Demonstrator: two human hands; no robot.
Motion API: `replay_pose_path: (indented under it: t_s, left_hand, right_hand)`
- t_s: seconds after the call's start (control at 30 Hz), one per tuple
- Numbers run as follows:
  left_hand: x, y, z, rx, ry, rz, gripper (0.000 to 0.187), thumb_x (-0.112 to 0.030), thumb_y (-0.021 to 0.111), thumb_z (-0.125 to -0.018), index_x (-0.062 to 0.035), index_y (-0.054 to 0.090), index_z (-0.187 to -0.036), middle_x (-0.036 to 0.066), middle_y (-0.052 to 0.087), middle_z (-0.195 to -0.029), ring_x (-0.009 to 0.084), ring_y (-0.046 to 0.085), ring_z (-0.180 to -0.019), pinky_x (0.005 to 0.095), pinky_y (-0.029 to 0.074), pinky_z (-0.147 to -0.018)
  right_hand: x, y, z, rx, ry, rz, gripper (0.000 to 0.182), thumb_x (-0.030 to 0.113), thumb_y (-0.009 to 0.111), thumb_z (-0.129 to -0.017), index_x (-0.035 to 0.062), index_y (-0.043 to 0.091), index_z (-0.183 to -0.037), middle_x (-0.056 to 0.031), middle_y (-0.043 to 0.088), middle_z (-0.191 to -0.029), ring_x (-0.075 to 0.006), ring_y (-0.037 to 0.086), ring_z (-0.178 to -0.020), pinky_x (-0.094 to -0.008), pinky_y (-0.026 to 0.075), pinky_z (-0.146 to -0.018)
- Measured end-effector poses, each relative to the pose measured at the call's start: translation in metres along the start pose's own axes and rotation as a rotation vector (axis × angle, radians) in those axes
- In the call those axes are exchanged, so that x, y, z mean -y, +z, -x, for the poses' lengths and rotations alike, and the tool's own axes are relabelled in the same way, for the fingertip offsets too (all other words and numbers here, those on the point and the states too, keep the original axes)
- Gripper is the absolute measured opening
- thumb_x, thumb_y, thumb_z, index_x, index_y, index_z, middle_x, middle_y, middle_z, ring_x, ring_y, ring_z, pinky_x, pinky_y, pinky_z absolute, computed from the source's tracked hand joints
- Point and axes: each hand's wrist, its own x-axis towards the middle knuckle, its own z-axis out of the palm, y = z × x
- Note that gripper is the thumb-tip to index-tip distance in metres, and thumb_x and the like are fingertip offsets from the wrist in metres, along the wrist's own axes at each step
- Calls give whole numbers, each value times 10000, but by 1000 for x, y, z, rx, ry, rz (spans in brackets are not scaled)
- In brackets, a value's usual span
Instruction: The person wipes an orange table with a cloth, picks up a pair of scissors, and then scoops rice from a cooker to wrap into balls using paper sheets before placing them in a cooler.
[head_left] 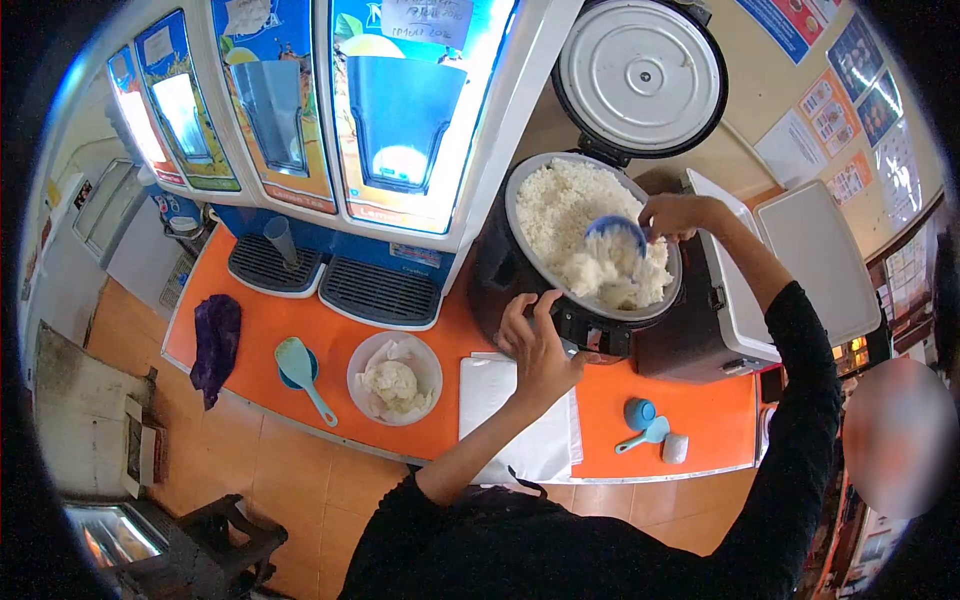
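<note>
A big round cooker holds a heap of white rice, its round lid raised behind. My right hand is closed on the handle of a blue scoop, whose bowl is in the rice. At the cooker's near side is my left hand, fingers apart and holding nothing; whether it touches the rim I cannot tell. Left of it, a white bowl contains some rice on a thin wrapping. White sheets lie partly under my left forearm.
A drinks dispenser stands at the back left. On the orange table are a pale green paddle, a purple cloth, a blue cup and a small scoop. An open cooler box is at right.
</note>
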Motion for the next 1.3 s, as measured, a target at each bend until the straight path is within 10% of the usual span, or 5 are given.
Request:
replay_pose_path:
  t_s: [0.27,1.0,1.07,1.13,1.3]
  left_hand:
    - [-3,-7,-2,82,-41,-12,1130,-729,748,-573,-71,274,-1360,194,262,-1236,379,259,-1198,570,201,-965]
    - [-8,-6,-1,-53,-68,56,931,-548,828,-612,-112,372,-1296,200,310,-1260,373,278,-1210,538,197,-966]
    - [-6,-8,4,-47,-59,23,875,-526,820,-638,-108,395,-1279,191,327,-1246,368,299,-1195,532,208,-958]
    - [-12,-13,-1,-37,-53,-1,819,-505,811,-665,-105,419,-1262,181,344,-1232,364,319,-1179,526,219,-951]
    - [-26,-12,-52,358,326,119,331,-232,720,-781,-15,607,-1004,140,546,-950,310,545,-963,416,396,-848]
  right_hand:
    - [36,88,-6,-1262,-291,611,363,196,553,-876,63,538,-1213,-208,665,-777,-329,688,-677,-431,554,-581]
    - [20,109,17,-515,-488,-37,269,220,572,-895,7,574,-1060,-290,642,-848,-474,630,-835,-526,491,-764]
    - [-23,106,-28,-734,-693,73,384,273,578,-894,-5,599,-1158,-207,647,-746,-374,655,-728,-464,499,-689]
    - [-5,57,8,-188,-268,-341,442,278,602,-869,-14,598,-1201,-145,612,-645,-242,631,-591,-384,499,-559]
    - [-4,40,-16,-617,-234,-424,378,263,617,-846,-51,639,-1055,-92,552,-571,-162,536,-461,-319,442,-429]
